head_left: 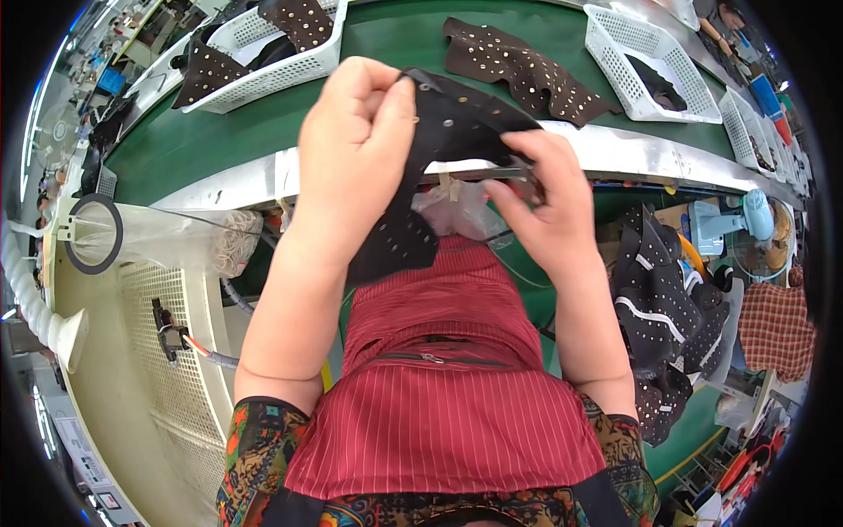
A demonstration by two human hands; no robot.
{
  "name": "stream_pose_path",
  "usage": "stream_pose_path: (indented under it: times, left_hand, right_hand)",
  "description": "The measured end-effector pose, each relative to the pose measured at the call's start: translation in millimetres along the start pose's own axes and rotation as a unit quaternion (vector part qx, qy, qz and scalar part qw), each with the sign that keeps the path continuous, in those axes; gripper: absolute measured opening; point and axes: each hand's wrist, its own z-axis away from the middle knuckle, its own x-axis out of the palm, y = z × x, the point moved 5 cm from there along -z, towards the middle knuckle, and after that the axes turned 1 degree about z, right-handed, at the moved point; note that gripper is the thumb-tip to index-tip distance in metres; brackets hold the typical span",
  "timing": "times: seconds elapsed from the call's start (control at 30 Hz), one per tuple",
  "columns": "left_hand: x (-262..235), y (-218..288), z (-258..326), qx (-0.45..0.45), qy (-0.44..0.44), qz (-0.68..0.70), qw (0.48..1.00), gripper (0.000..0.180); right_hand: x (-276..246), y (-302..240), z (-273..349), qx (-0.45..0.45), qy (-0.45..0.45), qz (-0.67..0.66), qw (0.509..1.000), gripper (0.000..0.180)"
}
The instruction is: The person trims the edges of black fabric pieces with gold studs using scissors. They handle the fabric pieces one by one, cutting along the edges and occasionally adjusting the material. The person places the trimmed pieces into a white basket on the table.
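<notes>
Holding a black studded piece [391, 250] in mid-air, above a red striped apron [448, 422] and in front of the metal edge [632, 149] of a green surface [386, 44]. Pinching its top corner between the thumb and curled fingers of the left hand [356, 140], and letting the lower part hang beside the left forearm. Reaching to its other end with the right hand [558, 202], thumb and fingers parted, fingertips at the edge of the piece. Cannot tell whether gripping there, nor what to call the blurred dark thing [522, 173] between thumb and fingers.

Just below the metal edge, a clear plastic bag [465, 211]. Farther out, lying on the surface, a brown studded piece [527, 75], between a left white basket [312, 66] and a right white basket [606, 53], both with dark pieces inside. To the right, a heap of black studded pieces [650, 290], near a light-blue fan [757, 213] and plaid cloth [777, 321]. To the left, a bundle of yarn [237, 243] and a cream perforated panel [167, 386].
</notes>
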Motion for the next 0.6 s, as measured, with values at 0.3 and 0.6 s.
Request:
stream_pose_path:
  times: [0.3, 0.6]
  left_hand:
    - [-14, -5, 12, -0.065, -0.027, 0.057, 0.996, 0.006]
    - [-23, 8, 17, -0.073, -0.007, 0.146, 0.987, 0.005]
  right_hand:
    - [30, 57, 15, 0.083, 0.022, 0.115, 0.990, 0.044]
    - [21, 100, 14, 0.249, 0.130, -0.115, 0.953, 0.038]
